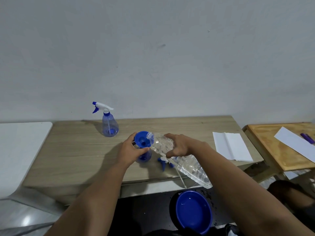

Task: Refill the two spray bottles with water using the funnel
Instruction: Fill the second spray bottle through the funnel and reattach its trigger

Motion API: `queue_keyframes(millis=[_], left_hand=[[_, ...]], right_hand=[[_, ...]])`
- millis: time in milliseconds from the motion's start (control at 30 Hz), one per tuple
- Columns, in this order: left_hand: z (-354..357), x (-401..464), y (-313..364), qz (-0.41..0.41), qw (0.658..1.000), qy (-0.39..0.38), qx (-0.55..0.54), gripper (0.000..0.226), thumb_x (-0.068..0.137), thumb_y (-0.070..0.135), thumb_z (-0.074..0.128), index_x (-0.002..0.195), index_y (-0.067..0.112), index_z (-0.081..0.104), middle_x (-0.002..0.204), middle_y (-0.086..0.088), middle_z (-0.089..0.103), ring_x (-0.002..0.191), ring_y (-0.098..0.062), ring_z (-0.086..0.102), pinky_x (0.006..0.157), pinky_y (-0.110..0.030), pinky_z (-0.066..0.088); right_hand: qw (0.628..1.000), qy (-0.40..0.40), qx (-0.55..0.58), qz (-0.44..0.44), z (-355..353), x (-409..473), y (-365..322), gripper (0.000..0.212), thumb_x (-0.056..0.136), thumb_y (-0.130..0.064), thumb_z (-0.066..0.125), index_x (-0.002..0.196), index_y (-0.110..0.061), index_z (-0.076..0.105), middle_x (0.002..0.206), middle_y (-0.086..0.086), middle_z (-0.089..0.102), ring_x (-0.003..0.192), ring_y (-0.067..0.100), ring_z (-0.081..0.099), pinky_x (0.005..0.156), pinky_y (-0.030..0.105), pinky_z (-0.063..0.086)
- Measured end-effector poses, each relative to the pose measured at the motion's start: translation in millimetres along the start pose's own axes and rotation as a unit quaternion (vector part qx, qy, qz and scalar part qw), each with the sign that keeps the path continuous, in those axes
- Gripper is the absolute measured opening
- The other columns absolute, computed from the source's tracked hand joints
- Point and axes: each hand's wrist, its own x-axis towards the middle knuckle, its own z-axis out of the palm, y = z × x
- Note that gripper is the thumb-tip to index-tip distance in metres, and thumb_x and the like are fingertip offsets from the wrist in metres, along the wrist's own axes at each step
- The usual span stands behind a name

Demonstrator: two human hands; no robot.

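Head view: on the wooden table (76, 150) near its centre, the left hand (129, 150) curls around the open spray bottle (144, 156), thumb and fingers closed at its neck just under the blue funnel (142, 139) seated in its mouth. The right hand (180, 145) grips a clear ribbed water bottle (187, 166) from above; the bottle is tilted, its uncapped mouth resting over the funnel's rim at the funnel's 3 o'clock side, its base pointing toward 5 o'clock past the table's near edge. The removed trigger sprayer (163, 161) lies on the table at 5 o'clock of the open bottle, partly under the water bottle. A second spray bottle (110, 124), sprayer fitted, stands upright at 10 o'clock, well apart. A blue bowl (193, 212) sits below the table edge at 5 o'clock. White paper (231, 146) lies at 3 o'clock.
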Motion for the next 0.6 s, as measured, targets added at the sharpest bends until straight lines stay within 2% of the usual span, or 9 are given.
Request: queue_keyframes(millis=[133, 233, 400, 500, 600], left_hand=[[0.0, 1.2, -3.1, 0.0, 1.0, 0.002, -0.002, 0.061, 0.063, 0.031, 0.091, 0.105, 0.059, 0.055, 0.106, 0.026, 0.068, 0.102, 0.01, 0.059, 0.087, -0.023, 0.05], [-0.7, 0.8, -2.7, -0.003, 1.0, 0.005, -0.004, 0.063, 0.063, 0.031, 0.091, 0.102, 0.062, 0.053, 0.105, 0.027, 0.067, 0.101, 0.012, 0.057, 0.086, -0.024, 0.05], [-1.2, 0.1, -1.1, -0.004, 1.0, 0.005, -0.011, 0.063, 0.065, 0.025, 0.091, 0.1, 0.06, 0.053, 0.101, 0.026, 0.067, 0.093, 0.021, 0.058, 0.081, -0.02, 0.048], [-1.4, -0.1, -1.0, -0.002, 1.0, 0.007, -0.007, 0.063, 0.064, 0.027, 0.091, 0.099, 0.062, 0.053, 0.101, 0.028, 0.067, 0.099, 0.012, 0.059, 0.084, -0.022, 0.049], [-1.1, 0.9, -0.8, -0.005, 1.0, 0.007, -0.004, 0.063, 0.064, 0.027, 0.091, 0.097, 0.063, 0.052, 0.098, 0.03, 0.066, 0.096, 0.016, 0.058, 0.084, -0.021, 0.05]], right_hand=[[1.0, 0.002, -0.012, -0.004, -2.3, -1.4, -3.5, 0.097, 0.081, -0.043, 0.081, 0.161, -0.026, 0.03, 0.132, 0.01, 0.067, 0.117, 0.03, 0.063, 0.099, 0.039, 0.053], [1.0, -0.005, -0.02, -0.007, -4.5, -4.2, -7.4, 0.093, 0.082, -0.04, 0.081, 0.16, -0.027, 0.032, 0.128, 0.007, 0.067, 0.11, 0.026, 0.061, 0.093, 0.034, 0.05], [0.999, -0.01, -0.037, -0.004, -6.9, -5.0, -10.5, 0.093, 0.082, -0.041, 0.081, 0.16, -0.026, 0.032, 0.135, 0.01, 0.066, 0.108, 0.023, 0.058, 0.092, 0.034, 0.05], [0.999, -0.011, -0.04, -0.002, -7.3, -3.9, -10.7, 0.092, 0.081, -0.041, 0.082, 0.159, -0.027, 0.034, 0.132, 0.008, 0.066, 0.104, 0.022, 0.057, 0.089, 0.033, 0.049], [0.999, -0.012, -0.043, 0.003, -6.8, -2.9, -9.7, 0.094, 0.08, -0.043, 0.082, 0.159, -0.027, 0.034, 0.134, 0.008, 0.066, 0.11, 0.025, 0.059, 0.094, 0.034, 0.05]])
